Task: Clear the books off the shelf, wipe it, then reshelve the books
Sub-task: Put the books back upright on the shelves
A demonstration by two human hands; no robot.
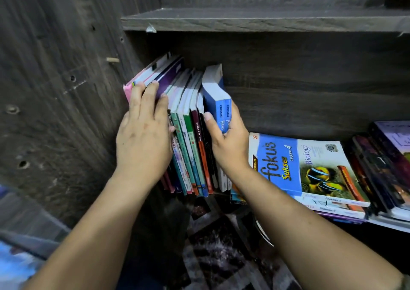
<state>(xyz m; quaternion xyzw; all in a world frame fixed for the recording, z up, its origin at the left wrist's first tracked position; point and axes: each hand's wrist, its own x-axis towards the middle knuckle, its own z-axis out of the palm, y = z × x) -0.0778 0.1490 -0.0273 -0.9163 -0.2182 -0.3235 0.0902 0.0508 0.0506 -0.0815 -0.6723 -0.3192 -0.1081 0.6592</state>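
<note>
Two bare forearms reach up from the bottom edge, over a dark patterned floor covering (221, 256), to a row of books (190, 138) standing spine-out at the left end of a dark wood-grain shelf (310, 103).

The left hand (144, 134) lies flat on the leftmost books. Its fingers (142, 98) are nearly straight, with the tips at the top edges of a pink book (127, 92) and the white and purple ones beside it, and they grasp nothing. The thumb touches the spines further along.

The right hand (228, 143) grips a thick blue book (218, 103) at the right end of the row. The thumb is on its left side and the fingers are curled round its right side. This book sits higher than its neighbours and tilts toward the camera. Its spine reads "fokus" under a small code that is too fine to read, and it may be two volumes held together.

One dark red spine (199, 132) in the row reads "MODUL & AKTIVITI". The other spines are too blurred to read.

Just right of the right hand a blue-covered book (299, 163) lies flat on top of a pile (337, 209). Its cover reads "fokus Sukses Tingkatan 4 Biologi" above a picture of striped yellow fish. "Tingkatan 4" shows again on the books under it. Further right, dark books (377, 167) lean in another stack.

An upper shelf board (244, 20) runs across above. A small wooden peg (112, 60) sticks out of the side panel (55, 90) on the left.
</note>
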